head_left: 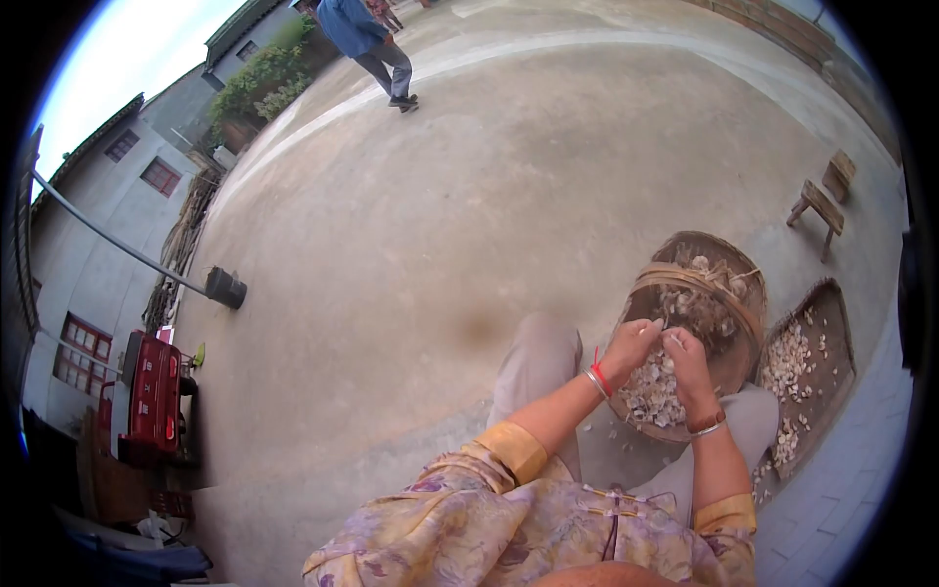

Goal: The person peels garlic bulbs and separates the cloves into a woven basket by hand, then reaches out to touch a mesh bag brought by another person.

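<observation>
My left hand (634,349) and my right hand (687,354) are close together over a round wicker basket (740,370). Both have their fingers pinched around a small pale piece that looks like a garlic clove (673,338), mostly covered by the fingertips. Behind my hands, the basket's far part holds whole garlic bulbs with dry stalks (699,303). Loose cloves and papery skins (653,393) lie in its near part, below my hands. A curved handle (719,287) arches across the basket, which stands by my knees.
To the right lies a flat woven scoop (820,411) with many garlic cloves (785,362). Small wooden stools (820,205) stand beyond it. A person in a blue jacket (350,27) is far off on the concrete yard. At left are a red vehicle (154,396) and a pole in a black bucket (226,288).
</observation>
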### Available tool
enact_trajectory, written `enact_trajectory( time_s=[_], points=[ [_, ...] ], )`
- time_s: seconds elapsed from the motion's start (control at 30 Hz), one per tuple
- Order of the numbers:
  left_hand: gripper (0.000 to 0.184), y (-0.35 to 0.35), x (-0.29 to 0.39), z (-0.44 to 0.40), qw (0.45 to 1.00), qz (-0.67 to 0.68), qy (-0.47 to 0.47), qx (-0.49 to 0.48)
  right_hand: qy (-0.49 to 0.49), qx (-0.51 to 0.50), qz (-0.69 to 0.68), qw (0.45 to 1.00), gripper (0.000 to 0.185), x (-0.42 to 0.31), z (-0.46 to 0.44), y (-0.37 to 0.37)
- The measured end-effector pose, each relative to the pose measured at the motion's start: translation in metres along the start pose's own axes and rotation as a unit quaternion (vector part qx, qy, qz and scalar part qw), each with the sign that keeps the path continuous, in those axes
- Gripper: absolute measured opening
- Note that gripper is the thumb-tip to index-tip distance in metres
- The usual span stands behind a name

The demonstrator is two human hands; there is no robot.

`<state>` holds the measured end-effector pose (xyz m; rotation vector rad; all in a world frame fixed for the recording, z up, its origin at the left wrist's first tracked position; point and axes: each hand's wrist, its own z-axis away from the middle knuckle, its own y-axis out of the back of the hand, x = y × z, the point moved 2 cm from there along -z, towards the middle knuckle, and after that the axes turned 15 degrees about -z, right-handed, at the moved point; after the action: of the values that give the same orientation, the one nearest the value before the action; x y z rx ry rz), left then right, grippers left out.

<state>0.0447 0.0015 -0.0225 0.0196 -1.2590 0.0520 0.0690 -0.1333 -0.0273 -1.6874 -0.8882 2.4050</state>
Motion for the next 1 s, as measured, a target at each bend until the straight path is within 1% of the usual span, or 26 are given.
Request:
enact_trajectory(
  time_s=[0.03, 0.1, 0.13, 0.17, 0.2, 0.23, 0.27, 0.3, 0.37, 0.4, 0.47, 0.5, 0.57, 0.63, 0.73, 0.8, 0.83, 0.9, 0.93, 1.0],
  points=[
    [0.032, 0.002, 0.001, 0.0, 1.0, 0.001, 0.001, -0.001, -0.001, 0.001, 0.0, 1.0, 0.011, 0.0, 0.0, 0.0],
    [0.035, 0.006, 0.001, 0.0, 0.998, 0.038, -0.013, -0.05, 0.001, -0.007, 0.014, 1.0, 0.011, -0.001, 0.001, 0.0],
    [0.036, 0.009, 0.0, -0.002, 0.985, 0.144, -0.006, -0.098, -0.005, -0.001, 0.014, 1.0, 0.011, -0.001, -0.001, 0.0],
    [0.038, 0.01, -0.004, -0.004, 0.957, 0.251, 0.008, -0.145, 0.018, -0.008, 0.039, 0.999, 0.011, -0.003, -0.002, -0.001],
    [0.038, 0.009, 0.003, -0.001, 0.935, 0.327, 0.003, -0.136, 0.033, -0.009, 0.064, 0.997, 0.012, -0.002, 0.0, 0.0],
    [0.039, 0.009, 0.008, 0.0, 0.906, 0.404, 0.007, -0.124, 0.029, -0.001, 0.059, 0.998, 0.013, -0.001, -0.001, 0.001],
    [0.041, 0.014, 0.006, -0.005, 0.83, 0.513, -0.003, -0.221, 0.032, 0.003, 0.056, 0.998, 0.014, -0.004, 0.001, 0.0],
    [0.046, 0.017, 0.005, -0.005, 0.798, 0.543, -0.036, -0.259, 0.036, 0.008, 0.068, 0.997, 0.014, -0.005, 0.003, 0.001],
    [0.055, 0.022, 0.017, 0.002, 0.794, 0.555, -0.041, -0.244, 0.027, 0.011, 0.056, 0.998, 0.015, -0.005, 0.003, 0.001],
    [0.055, 0.023, 0.018, 0.003, 0.788, 0.563, -0.024, -0.247, 0.018, 0.029, 0.057, 0.998, 0.015, -0.005, 0.003, 0.002],
    [0.064, 0.025, 0.021, 0.003, 0.779, 0.583, -0.042, -0.228, 0.012, 0.018, 0.026, 0.999, 0.015, -0.006, 0.002, 0.002],
    [0.064, 0.024, 0.022, 0.003, 0.777, 0.586, -0.036, -0.229, 0.01, 0.025, 0.027, 0.999, 0.015, -0.008, 0.004, 0.002],
    [0.068, 0.026, 0.026, 0.004, 0.767, 0.595, -0.043, -0.236, -0.011, 0.02, -0.016, 1.0, 0.014, -0.009, 0.004, -0.001],
    [0.069, 0.026, 0.027, 0.004, 0.771, 0.594, -0.035, -0.229, -0.01, 0.025, -0.022, 0.999, 0.014, -0.007, 0.002, -0.002],
    [0.07, 0.023, 0.031, 0.007, 0.782, 0.584, -0.035, -0.215, -0.005, 0.027, -0.003, 1.0, 0.014, -0.01, 0.004, -0.004],
    [0.073, 0.024, 0.032, 0.007, 0.809, 0.565, -0.007, -0.163, -0.003, 0.023, -0.012, 1.0, 0.014, -0.011, 0.005, -0.006],
    [0.073, 0.024, 0.031, 0.006, 0.808, 0.566, -0.004, -0.163, -0.004, 0.026, -0.013, 1.0, 0.014, -0.01, 0.004, -0.005],
    [0.061, 0.028, 0.02, -0.001, 0.842, 0.53, 0.026, -0.1, -0.01, 0.022, -0.005, 1.0, 0.015, -0.008, 0.002, -0.003],
    [0.061, 0.034, 0.009, -0.002, 0.841, 0.53, 0.031, -0.103, -0.01, 0.028, -0.006, 1.0, 0.015, -0.006, 0.001, -0.003],
    [0.052, 0.039, -0.01, -0.014, 0.842, 0.495, 0.018, -0.212, 0.031, 0.007, 0.123, 0.992, 0.017, -0.011, 0.002, -0.004]
  ],
)
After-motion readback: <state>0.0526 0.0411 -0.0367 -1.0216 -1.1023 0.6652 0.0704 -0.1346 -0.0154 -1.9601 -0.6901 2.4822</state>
